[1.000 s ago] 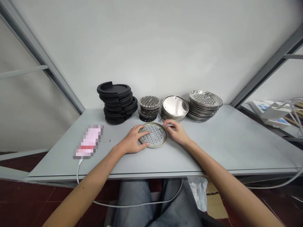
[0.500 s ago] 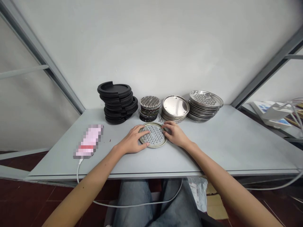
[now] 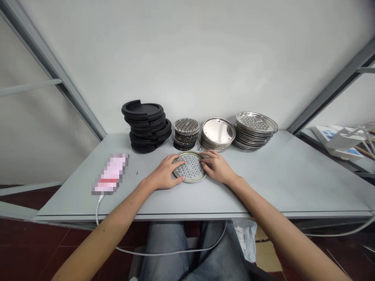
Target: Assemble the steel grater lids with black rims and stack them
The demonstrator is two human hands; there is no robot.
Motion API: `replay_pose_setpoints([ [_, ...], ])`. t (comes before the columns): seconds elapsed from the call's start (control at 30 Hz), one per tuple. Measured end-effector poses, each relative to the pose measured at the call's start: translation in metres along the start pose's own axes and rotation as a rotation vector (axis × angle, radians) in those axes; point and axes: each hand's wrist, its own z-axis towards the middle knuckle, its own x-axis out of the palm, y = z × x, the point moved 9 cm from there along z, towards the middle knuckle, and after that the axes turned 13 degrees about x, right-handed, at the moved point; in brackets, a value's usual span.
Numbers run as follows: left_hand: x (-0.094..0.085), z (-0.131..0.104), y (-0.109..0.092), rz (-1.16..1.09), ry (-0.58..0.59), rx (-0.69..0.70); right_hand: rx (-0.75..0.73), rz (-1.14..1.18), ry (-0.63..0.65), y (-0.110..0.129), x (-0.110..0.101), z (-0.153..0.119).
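A round metal grater plate (image 3: 191,169) with a raised rim and a field of punched holes lies flat on the grey table. My left hand (image 3: 166,172) rests on its left side, fingers and thumb spread over the rim, the index finger reaching onto the holes. At the right rim, the fingertips of my right hand (image 3: 216,167) touch the edge, with fingers slightly bent and apart. Neither hand lifts the plate. Just behind it stands a stack of spiky metal discs (image 3: 186,134), and right of that a stack of smooth shiny metal plates (image 3: 218,131).
A leaning stack of black round rings (image 3: 146,127) stands back left. Back right is a pile of holed metal plates (image 3: 255,132). A small wire piece (image 3: 199,146) lies between stacks. At left lies a blurred-out phone (image 3: 111,173) with a white cable (image 3: 97,210).
Both hands keep almost the same place on the grater plate. The whole view has shifted very slightly; nothing else has visibly moved.
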Motion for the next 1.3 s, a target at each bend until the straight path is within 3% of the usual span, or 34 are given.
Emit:
replay_pose_setpoints([
  [0.4, 0.000, 0.000, 0.001, -0.003, 0.004, -0.013, 0.010, 0.090, 0.047, 0.001, 0.003, 0.002],
  [0.8, 0.005, -0.001, 0.004, 0.008, 0.026, -0.015, 0.212, 0.249, 0.081, -0.013, 0.006, 0.001],
  [1.13, 0.003, -0.001, 0.002, 0.021, 0.021, -0.007, 0.122, 0.039, -0.063, -0.007, -0.006, 0.001],
  [1.3, 0.003, -0.001, 0.002, 0.016, 0.013, -0.005, 0.116, -0.059, -0.040, -0.013, 0.001, 0.000],
])
